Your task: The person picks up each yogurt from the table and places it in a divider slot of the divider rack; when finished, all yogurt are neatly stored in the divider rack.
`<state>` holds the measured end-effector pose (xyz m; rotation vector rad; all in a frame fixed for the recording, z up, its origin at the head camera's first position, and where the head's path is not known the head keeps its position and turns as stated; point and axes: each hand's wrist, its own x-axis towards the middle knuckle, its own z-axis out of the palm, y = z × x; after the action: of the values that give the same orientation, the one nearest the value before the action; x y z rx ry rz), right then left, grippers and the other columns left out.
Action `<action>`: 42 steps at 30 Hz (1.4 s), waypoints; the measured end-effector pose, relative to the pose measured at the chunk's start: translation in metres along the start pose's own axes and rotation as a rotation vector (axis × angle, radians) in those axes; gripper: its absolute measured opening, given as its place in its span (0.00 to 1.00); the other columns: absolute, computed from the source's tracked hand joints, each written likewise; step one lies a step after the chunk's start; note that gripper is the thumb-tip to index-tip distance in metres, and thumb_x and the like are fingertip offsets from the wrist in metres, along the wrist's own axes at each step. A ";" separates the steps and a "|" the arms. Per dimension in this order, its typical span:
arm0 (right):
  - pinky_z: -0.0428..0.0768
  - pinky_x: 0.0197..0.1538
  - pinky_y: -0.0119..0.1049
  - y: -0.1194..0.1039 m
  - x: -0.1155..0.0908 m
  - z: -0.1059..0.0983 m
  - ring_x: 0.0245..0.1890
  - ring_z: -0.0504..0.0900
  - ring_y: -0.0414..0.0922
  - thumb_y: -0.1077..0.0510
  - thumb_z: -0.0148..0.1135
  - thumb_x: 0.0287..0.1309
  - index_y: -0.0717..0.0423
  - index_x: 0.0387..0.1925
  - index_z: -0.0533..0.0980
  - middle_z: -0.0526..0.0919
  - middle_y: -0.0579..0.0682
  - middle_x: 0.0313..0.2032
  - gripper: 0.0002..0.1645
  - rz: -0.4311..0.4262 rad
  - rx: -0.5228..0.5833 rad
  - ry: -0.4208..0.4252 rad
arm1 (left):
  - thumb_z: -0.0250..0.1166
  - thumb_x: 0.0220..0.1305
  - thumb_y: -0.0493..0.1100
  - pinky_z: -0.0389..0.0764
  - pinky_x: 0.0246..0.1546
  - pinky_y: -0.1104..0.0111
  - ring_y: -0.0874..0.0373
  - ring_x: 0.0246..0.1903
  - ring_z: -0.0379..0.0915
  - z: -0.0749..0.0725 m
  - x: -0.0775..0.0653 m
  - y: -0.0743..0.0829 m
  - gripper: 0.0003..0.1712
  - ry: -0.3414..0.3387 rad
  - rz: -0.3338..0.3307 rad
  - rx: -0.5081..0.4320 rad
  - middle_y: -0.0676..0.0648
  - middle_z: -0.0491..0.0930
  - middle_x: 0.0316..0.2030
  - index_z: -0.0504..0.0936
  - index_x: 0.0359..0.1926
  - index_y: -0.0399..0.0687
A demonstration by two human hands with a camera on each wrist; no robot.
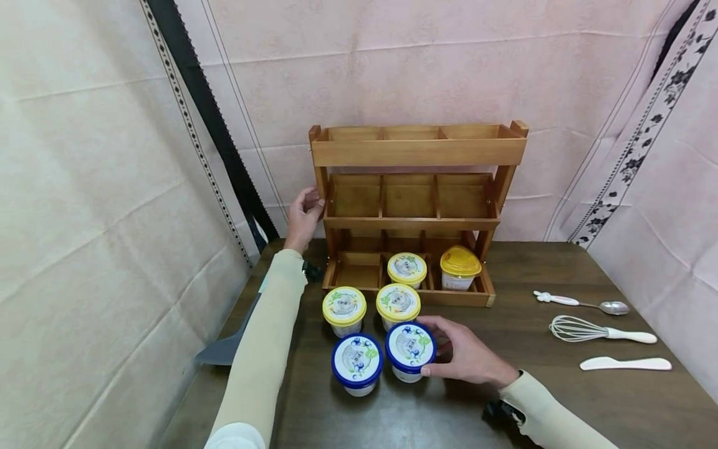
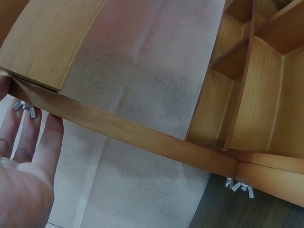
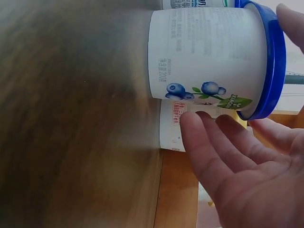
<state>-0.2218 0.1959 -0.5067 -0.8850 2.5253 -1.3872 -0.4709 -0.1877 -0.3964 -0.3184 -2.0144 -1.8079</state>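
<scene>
My left hand point(image 1: 305, 215) holds the left side post of a three-tier wooden rack point(image 1: 415, 154); in the left wrist view, its fingers point(image 2: 49, 147) lie against the post beside a wing nut. My right hand point(image 1: 468, 352) pinches the blue lid of a yogurt cup point(image 3: 209, 52) printed with blueberries, thumb and forefinger at opposite sides of the lid. The other fingers spread below the cup's wall. Left of it stands a second blue-lidded cup point(image 1: 357, 360). Two yellow-lidded cups point(image 1: 344, 307) stand behind these, before the rack. A third yellow-lidded cup point(image 1: 406, 268) sits in the bottom tier's middle compartment.
A cup with a domed yellow lid point(image 1: 460, 262) fills the bottom tier's right compartment. At the table's right lie a spoon point(image 1: 566, 300), a whisk point(image 1: 594, 332) and a white spreader knife point(image 1: 625, 363). A grey object point(image 1: 221, 350) shows past the left sleeve. Cloth curtains point(image 1: 426, 75) enclose the table.
</scene>
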 end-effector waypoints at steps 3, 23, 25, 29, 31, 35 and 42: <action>0.88 0.51 0.37 0.000 0.000 0.000 0.55 0.83 0.46 0.43 0.83 0.52 0.44 0.74 0.68 0.80 0.44 0.62 0.52 0.012 0.013 -0.005 | 0.65 0.77 0.43 0.78 0.65 0.58 0.52 0.60 0.74 0.000 -0.001 0.001 0.23 -0.005 -0.007 0.007 0.44 0.79 0.60 0.77 0.69 0.53; 0.88 0.51 0.35 -0.010 -0.004 -0.008 0.55 0.86 0.46 0.49 0.82 0.55 0.45 0.72 0.70 0.82 0.46 0.61 0.45 0.014 0.086 0.032 | 0.65 0.77 0.44 0.80 0.61 0.59 0.53 0.59 0.75 0.001 0.001 -0.001 0.23 -0.004 -0.004 0.008 0.45 0.79 0.59 0.78 0.70 0.55; 0.88 0.52 0.35 -0.012 -0.005 -0.009 0.55 0.86 0.44 0.50 0.82 0.56 0.44 0.72 0.70 0.83 0.46 0.61 0.45 0.014 0.099 0.036 | 0.65 0.77 0.44 0.80 0.61 0.60 0.53 0.59 0.75 0.002 0.001 -0.001 0.23 -0.004 -0.004 0.011 0.45 0.79 0.60 0.78 0.70 0.55; 0.88 0.51 0.37 -0.016 -0.005 -0.011 0.55 0.87 0.44 0.52 0.81 0.56 0.46 0.72 0.70 0.82 0.48 0.62 0.45 -0.011 0.126 0.054 | 0.65 0.77 0.44 0.81 0.61 0.59 0.53 0.60 0.75 0.001 0.001 0.000 0.24 -0.007 -0.006 0.010 0.44 0.79 0.60 0.77 0.70 0.55; 0.89 0.51 0.38 -0.018 -0.005 -0.012 0.55 0.87 0.45 0.54 0.81 0.56 0.49 0.74 0.68 0.80 0.49 0.64 0.47 -0.034 0.140 0.063 | 0.65 0.77 0.44 0.81 0.61 0.59 0.53 0.60 0.75 0.001 0.001 0.000 0.23 -0.007 -0.007 0.007 0.45 0.79 0.60 0.77 0.70 0.55; 0.89 0.49 0.39 -0.020 -0.004 -0.015 0.56 0.86 0.46 0.57 0.79 0.57 0.55 0.77 0.66 0.77 0.52 0.67 0.49 -0.107 0.151 0.067 | 0.65 0.77 0.44 0.80 0.62 0.59 0.53 0.59 0.75 0.001 0.001 0.000 0.23 -0.007 -0.008 0.010 0.45 0.79 0.60 0.77 0.70 0.55; 0.90 0.50 0.40 -0.034 0.000 -0.023 0.56 0.86 0.44 0.59 0.80 0.56 0.50 0.75 0.68 0.77 0.53 0.68 0.48 -0.149 0.154 0.081 | 0.65 0.77 0.43 0.79 0.63 0.59 0.53 0.59 0.75 0.000 0.000 0.000 0.23 0.006 -0.002 0.015 0.45 0.79 0.59 0.78 0.69 0.55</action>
<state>-0.2155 0.1990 -0.4664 -1.0241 2.4108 -1.6683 -0.4709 -0.1879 -0.3967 -0.3062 -2.0236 -1.7921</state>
